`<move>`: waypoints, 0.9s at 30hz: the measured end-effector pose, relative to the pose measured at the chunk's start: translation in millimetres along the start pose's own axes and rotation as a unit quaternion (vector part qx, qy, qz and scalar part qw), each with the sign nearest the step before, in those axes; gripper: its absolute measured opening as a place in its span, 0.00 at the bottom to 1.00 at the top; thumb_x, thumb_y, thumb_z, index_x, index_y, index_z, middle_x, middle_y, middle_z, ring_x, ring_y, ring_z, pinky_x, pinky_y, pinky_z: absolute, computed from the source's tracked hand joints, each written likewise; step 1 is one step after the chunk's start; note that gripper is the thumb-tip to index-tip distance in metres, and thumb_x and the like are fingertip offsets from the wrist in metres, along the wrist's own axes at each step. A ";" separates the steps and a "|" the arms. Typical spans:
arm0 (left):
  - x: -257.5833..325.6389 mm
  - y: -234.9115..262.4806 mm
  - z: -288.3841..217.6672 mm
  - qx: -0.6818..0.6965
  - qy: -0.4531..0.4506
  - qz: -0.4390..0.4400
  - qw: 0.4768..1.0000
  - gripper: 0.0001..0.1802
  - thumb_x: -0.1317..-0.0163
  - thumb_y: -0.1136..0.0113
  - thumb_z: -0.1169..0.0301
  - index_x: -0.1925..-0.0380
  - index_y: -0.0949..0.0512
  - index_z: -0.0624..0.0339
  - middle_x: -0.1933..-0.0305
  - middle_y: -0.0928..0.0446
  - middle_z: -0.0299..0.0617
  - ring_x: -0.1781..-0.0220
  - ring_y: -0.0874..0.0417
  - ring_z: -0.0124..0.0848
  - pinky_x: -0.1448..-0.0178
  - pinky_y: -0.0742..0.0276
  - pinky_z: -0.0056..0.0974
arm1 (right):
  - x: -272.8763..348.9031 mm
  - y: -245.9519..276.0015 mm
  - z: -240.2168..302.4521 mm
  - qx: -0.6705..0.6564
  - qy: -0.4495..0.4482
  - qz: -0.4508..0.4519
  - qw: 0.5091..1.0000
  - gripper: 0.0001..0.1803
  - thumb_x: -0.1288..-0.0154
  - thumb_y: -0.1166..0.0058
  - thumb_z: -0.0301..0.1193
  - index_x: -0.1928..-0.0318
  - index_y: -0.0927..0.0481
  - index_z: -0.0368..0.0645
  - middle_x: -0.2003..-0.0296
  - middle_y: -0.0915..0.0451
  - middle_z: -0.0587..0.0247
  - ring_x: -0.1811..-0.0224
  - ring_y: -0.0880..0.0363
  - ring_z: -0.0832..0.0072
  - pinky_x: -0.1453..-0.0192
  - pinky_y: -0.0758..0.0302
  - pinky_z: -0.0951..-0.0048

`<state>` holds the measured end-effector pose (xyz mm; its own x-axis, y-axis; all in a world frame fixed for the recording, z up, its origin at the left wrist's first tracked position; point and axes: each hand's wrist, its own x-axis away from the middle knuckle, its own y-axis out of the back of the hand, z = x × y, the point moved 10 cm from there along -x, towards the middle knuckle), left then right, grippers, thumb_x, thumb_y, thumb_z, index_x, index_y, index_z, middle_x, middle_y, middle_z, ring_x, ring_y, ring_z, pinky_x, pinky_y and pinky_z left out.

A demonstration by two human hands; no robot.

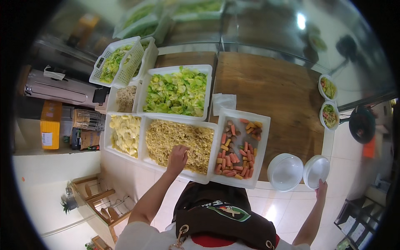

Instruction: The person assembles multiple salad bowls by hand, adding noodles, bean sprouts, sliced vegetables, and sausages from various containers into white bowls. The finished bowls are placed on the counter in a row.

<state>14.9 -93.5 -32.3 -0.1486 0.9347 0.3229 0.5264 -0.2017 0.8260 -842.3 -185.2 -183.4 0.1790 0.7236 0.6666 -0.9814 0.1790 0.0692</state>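
My left hand [178,161] is at the near side of a white tray of bean sprouts [177,137], its fingers curled down into the sprouts. Far to the right, my right hand [321,189] grips the near rim of a white bowl [318,171]; the bowl looks like part of a small stack. Just left of it stands another stack of white bowls [285,173]. Between the sprouts and the bowls, a white tray [263,137] holds pink sausage pieces [237,167] and brownish and yellowish pieces. Sliced potatoes [125,133] fill the compartment left of the sprouts.
Behind the sprouts sits a white tray of chopped lettuce [177,91]. White baskets with more greens [113,66] stand at the back left, near a small tub of pale shreds [126,98]. Two filled bowls [329,116] stand on the wooden table's [287,91] right edge.
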 end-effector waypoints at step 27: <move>8.9 199.6 41.4 0.218 -0.197 0.063 0.954 0.18 0.51 0.40 0.76 0.57 0.27 0.62 0.57 0.28 0.47 0.55 0.24 0.42 0.54 0.27 0.39 | 287.3 -516.2 22.3 0.056 0.233 -0.055 0.969 0.28 0.29 0.66 0.43 0.35 0.42 0.42 0.34 0.44 0.55 0.31 0.50 0.64 0.31 0.50 0.60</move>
<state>153.2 -113.3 116.3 0.2196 0.9659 0.1374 0.8300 -0.2590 0.4941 -285.8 -84.6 -11.0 0.2695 0.9313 0.2449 -0.9512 0.2179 0.2183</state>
